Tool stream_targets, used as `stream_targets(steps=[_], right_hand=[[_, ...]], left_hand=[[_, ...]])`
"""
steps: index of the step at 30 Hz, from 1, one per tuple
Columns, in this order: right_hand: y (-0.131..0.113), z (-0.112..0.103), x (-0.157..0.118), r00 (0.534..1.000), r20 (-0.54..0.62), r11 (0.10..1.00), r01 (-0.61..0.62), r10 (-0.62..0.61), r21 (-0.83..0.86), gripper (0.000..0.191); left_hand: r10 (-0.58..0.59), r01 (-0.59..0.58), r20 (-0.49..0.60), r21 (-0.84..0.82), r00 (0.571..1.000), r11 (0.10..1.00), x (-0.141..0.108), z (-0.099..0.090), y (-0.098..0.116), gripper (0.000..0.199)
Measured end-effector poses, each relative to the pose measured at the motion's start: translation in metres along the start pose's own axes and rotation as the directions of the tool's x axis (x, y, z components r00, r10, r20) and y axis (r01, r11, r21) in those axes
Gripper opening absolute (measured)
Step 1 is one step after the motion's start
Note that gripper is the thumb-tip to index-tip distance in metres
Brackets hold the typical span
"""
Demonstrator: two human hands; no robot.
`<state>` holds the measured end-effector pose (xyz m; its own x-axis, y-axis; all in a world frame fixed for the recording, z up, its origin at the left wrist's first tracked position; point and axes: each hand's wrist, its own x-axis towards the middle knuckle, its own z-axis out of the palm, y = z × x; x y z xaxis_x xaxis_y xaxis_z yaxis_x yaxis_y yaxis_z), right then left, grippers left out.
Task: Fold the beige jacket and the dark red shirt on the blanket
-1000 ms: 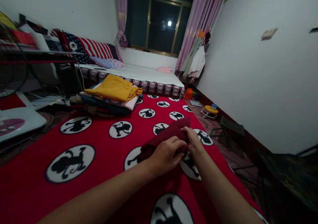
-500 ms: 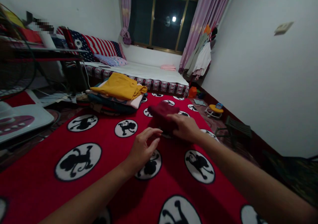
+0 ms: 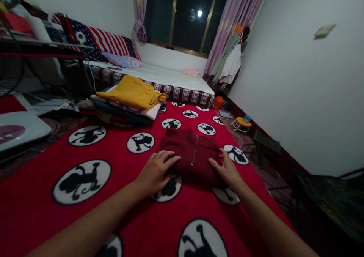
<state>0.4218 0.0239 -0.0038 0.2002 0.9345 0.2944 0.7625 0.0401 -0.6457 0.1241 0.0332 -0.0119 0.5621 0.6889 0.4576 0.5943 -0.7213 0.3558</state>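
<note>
A dark red garment [image 3: 186,154] with a short zipper lies folded on the red blanket [image 3: 119,181] with monkey prints in white circles. At its left edge rests my left hand [image 3: 156,171], fingers apart and touching the cloth. My right hand [image 3: 226,169] is at the garment's right edge, thumb on the fabric and fingers spread. Neither hand is closed on the cloth. Farther back on the left stands a stack of folded clothes [image 3: 125,114] with a yellow garment [image 3: 132,92] on top.
A bed [image 3: 159,74] with cushions is at the back under the window. A cluttered desk [image 3: 42,46] stands at the left. On the right are a small yellow stool [image 3: 243,122], a dark folding stool [image 3: 265,142] and hanging clothes [image 3: 227,65].
The dark red garment, earlier bunched and lifted in my right hand, now lies flat and nearer. My right hand has let go and opened; my left hand has moved slightly left onto the garment's edge.
</note>
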Motion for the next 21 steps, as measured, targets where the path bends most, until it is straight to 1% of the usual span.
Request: stream_targets(steps=[1, 2, 3, 5, 6, 7, 9, 11, 12, 13, 14, 15, 17, 18, 19, 21], right_hand=[[0.002, 0.003, 0.002, 0.999, 0.035, 0.997, -0.028, 0.025, 0.07, 0.069], [0.002, 0.006, 0.004, 0.998, 0.054, 0.99, -0.024, 0.017, 0.141, 0.064], [0.001, 0.008, 0.006, 0.999, 0.049, 0.978, 0.003, -0.013, 0.207, 0.058], [-0.004, 0.007, 0.009, 0.998, -0.019, 0.951, 0.07, -0.067, 0.302, 0.046], [-0.005, 0.006, 0.01, 0.996, -0.049, 0.947, 0.087, -0.075, 0.31, 0.043], [-0.004, 0.005, 0.011, 0.996, -0.06, 0.954, 0.087, -0.073, 0.288, 0.043], [0.002, 0.002, 0.013, 0.999, -0.023, 0.984, 0.032, -0.029, 0.174, 0.047], [0.011, -0.001, 0.013, 0.998, 0.024, 0.997, -0.062, 0.061, 0.049, 0.054], [0.015, -0.002, 0.013, 0.994, 0.027, 0.994, -0.105, 0.105, 0.01, 0.056], [0.017, -0.003, 0.012, 0.99, 0.023, 0.99, -0.138, 0.139, -0.017, 0.057], [0.017, -0.004, 0.013, 0.987, 0.024, 0.986, -0.159, 0.16, -0.039, 0.057], [0.016, -0.006, 0.013, 0.984, 0.03, 0.983, -0.173, 0.175, -0.063, 0.057], [0.011, -0.008, 0.016, 0.978, 0.05, 0.973, -0.196, 0.203, -0.124, 0.058], [0.009, -0.009, 0.018, 0.974, 0.061, 0.967, -0.208, 0.219, -0.149, 0.06], [0.007, -0.009, 0.02, 0.969, 0.071, 0.961, -0.222, 0.236, -0.163, 0.063], [0.006, -0.006, 0.023, 0.962, 0.084, 0.956, -0.245, 0.26, -0.161, 0.067]], left_hand=[[-0.009, 0.009, 0.014, 0.02, 1.0, 1.0, 0.001, 0.002, -0.002, 0.055], [-0.017, 0.017, 0.022, 0.031, 1.0, 0.999, 0.002, 0.003, -0.003, 0.053], [-0.018, 0.018, 0.024, 0.034, 1.0, 0.999, 0.002, 0.003, -0.003, 0.052], [-0.002, 0.002, 0.026, 0.024, 1.0, 1.0, 0.0, 0.001, -0.001, 0.049], [0.009, -0.01, 0.042, 0.016, 0.999, 1.0, -0.002, -0.002, 0.002, 0.048], [0.019, -0.02, 0.068, 0.006, 0.997, 1.0, -0.004, -0.006, 0.005, 0.045], [0.005, -0.004, 0.124, -0.007, 0.992, 1.0, -0.009, -0.014, 0.013, 0.037], [-0.069, 0.07, 0.123, -0.002, 0.99, 0.998, -0.01, -0.022, 0.016, 0.025], [-0.134, 0.135, 0.091, 0.002, 0.987, 0.991, -0.009, -0.026, 0.014, 0.025], [-0.215, 0.215, 0.053, 0.002, 0.975, 0.977, -0.008, -0.029, 0.011, 0.03], [-0.306, 0.306, 0.023, -0.005, 0.952, 0.952, -0.005, -0.032, 0.007, 0.036], [-0.397, 0.397, 0.015, -0.018, 0.918, 0.918, -0.002, -0.034, 0.002, 0.04], [-0.54, 0.542, 0.049, -0.037, 0.84, 0.84, 0.003, -0.036, -0.007, 0.044], [-0.582, 0.586, 0.075, -0.039, 0.81, 0.81, 0.006, -0.036, -0.011, 0.047], [-0.607, 0.612, 0.097, -0.038, 0.789, 0.79, 0.007, -0.035, -0.013, 0.049], [-0.633, 0.642, 0.125, -0.047, 0.764, 0.765, 0.007, -0.032, -0.015, 0.053]])
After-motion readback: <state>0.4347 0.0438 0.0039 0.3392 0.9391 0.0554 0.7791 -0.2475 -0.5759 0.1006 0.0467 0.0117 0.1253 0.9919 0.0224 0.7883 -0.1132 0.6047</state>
